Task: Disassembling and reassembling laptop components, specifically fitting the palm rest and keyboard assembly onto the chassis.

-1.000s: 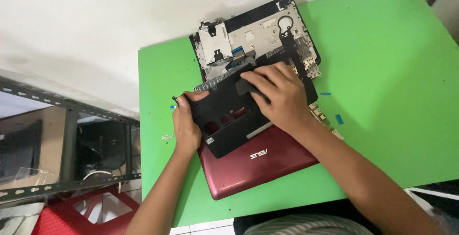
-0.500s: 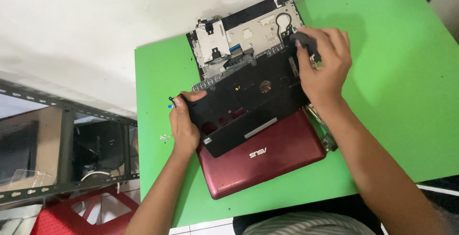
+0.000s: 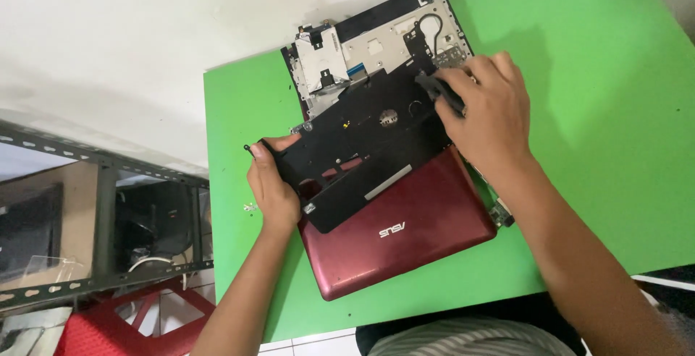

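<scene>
Nearest lies a dark red laptop lid (image 3: 405, 233), flat on the green table (image 3: 615, 146), its near corner close to the table's near edge. On it rests a black plastic cover panel (image 3: 362, 146), tilted across the lid and reaching onto the opened laptop base (image 3: 376, 45) beyond. The left hand (image 3: 274, 182) is clamped on the panel's left end, thumb over the top edge. The right hand (image 3: 485, 113) grips the panel's far right corner, fingers curled around a small black part there; the arm hides the lid's right edge and a bit of circuit board poking out below it. The two hands are well apart, one at each end of the panel. The base shows silver metal plates and a looped cable.

Left of the table stand a grey metal rack (image 3: 94, 218) and a red plastic stool (image 3: 123, 320); a white wall lies beyond.

Half a second ago the right hand sat at much the same corner; a second ago it lay over the panel's middle.
</scene>
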